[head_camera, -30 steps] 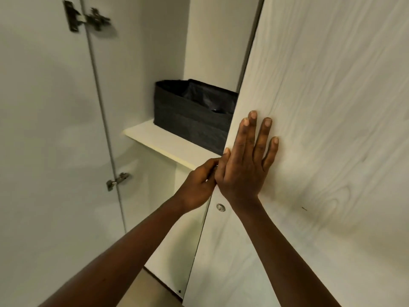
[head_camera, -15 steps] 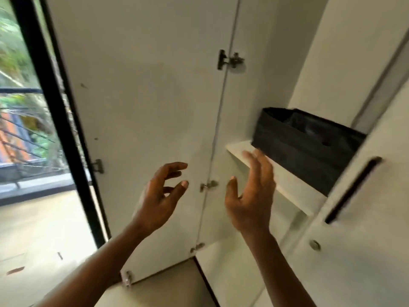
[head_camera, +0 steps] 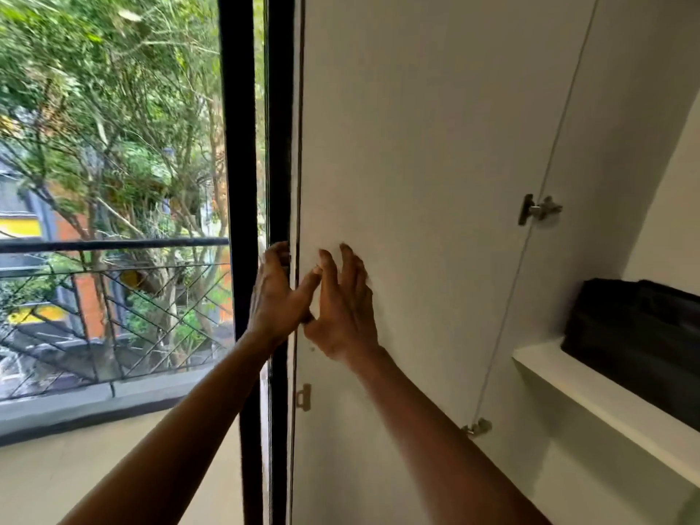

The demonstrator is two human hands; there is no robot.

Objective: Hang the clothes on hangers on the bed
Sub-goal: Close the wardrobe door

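**Both hands at the edge of the open wardrobe door**

The white wardrobe door (head_camera: 416, 145) stands swung open and fills the view from 12 to 3 o'clock. At the centre the left hand (head_camera: 274, 297) has hold of its free edge: the fingers (head_camera: 278, 253) hook round that edge, and the thumb (head_camera: 308, 284) reaches across the inner face towards the other hand. The right hand (head_camera: 346, 312) lies just beside it on the door's inner face – spread wide, fingers a little bent, gripping nothing. The two hands touch near the thumbs, though motion blur softens the fingertips.

Just behind the door's edge, from 12 down to 6 o'clock, runs a black window frame (head_camera: 242, 145). Through the glass at 9 o'clock are a balcony railing (head_camera: 113, 246) and, at 10 o'clock, trees (head_camera: 113, 89).

At 2 o'clock a metal hinge (head_camera: 538, 210) sits on the door's far side, with a second hinge (head_camera: 477, 428) at 5 o'clock. At 4 o'clock a white shelf (head_camera: 606, 407) carries a black fabric box (head_camera: 636, 335).

Where the clothes and hangers lie cannot be told from this view.
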